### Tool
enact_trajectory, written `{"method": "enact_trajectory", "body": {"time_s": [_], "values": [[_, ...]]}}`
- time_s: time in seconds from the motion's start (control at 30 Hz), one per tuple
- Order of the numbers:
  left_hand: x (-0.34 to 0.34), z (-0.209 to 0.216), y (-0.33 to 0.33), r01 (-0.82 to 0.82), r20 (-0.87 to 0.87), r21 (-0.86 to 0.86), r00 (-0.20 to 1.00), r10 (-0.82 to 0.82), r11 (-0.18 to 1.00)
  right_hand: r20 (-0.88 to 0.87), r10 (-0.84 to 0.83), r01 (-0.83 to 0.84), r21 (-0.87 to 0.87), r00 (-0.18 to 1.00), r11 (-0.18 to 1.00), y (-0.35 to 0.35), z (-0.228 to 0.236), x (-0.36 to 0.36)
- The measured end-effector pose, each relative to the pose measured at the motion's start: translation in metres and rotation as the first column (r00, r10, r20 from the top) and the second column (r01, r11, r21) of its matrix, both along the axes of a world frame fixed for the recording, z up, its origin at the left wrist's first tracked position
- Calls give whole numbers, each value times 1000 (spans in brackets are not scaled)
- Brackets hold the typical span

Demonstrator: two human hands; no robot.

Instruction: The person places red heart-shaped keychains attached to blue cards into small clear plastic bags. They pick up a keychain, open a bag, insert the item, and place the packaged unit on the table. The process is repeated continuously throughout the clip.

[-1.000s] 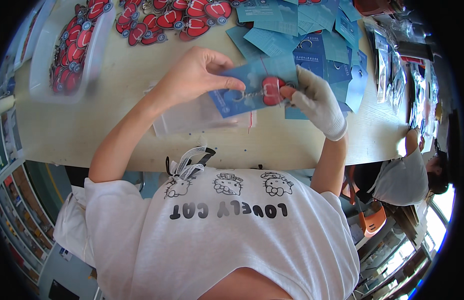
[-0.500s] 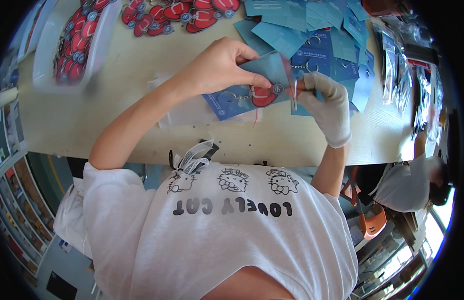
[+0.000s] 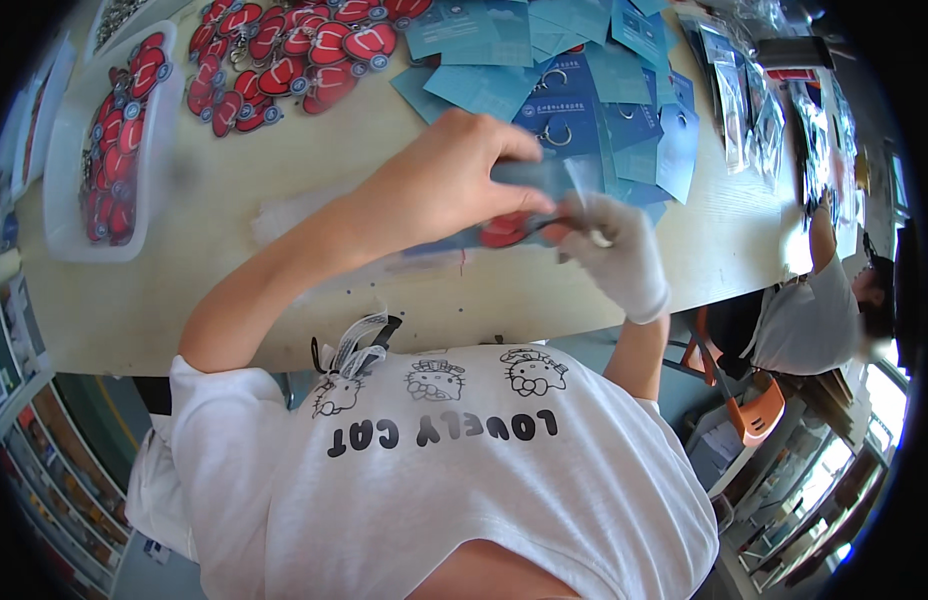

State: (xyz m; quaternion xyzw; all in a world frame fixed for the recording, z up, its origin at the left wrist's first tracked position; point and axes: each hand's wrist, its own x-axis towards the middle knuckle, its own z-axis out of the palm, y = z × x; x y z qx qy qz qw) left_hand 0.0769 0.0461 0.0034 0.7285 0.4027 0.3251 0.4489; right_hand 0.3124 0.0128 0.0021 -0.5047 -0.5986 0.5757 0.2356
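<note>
My bare left hand (image 3: 462, 172) pinches a folded blue card (image 3: 546, 178) between thumb and fingers, above the near middle of the table. A red slipper-shaped keychain (image 3: 501, 232) is at the card's lower side, smeared by motion. My right hand (image 3: 622, 258), in a white glove, closes its fingertips at the right end of the card and keychain. Blur hides exactly which edge it grips. Partly under my left forearm, clear plastic bags (image 3: 284, 217) lie on the table.
A clear plastic bin (image 3: 61, 215) of red keychains stands at left, with a pile of loose keychains (image 3: 284, 72) farther back. Blue cards (image 3: 489, 90) spread at the back middle, and packed bags (image 3: 734, 105) lie at right. Another person (image 3: 809, 325) sits at far right.
My view has shifted, so the table's things appear farther left. The card and keychain have tilted in my hands, and my right hand has turned lower at their right end.
</note>
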Motion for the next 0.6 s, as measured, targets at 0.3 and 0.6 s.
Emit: {"method": "enact_trajectory", "body": {"time_s": [0.3,0.6], "values": [[1,-22,36,47,-284,546,950,132,836,-515,-726,870,90,457,484,106,-52,195],[49,-44,68,171,-508,536,847,154,826,310,-485,362,378,818,852,4,-27,66]]}}
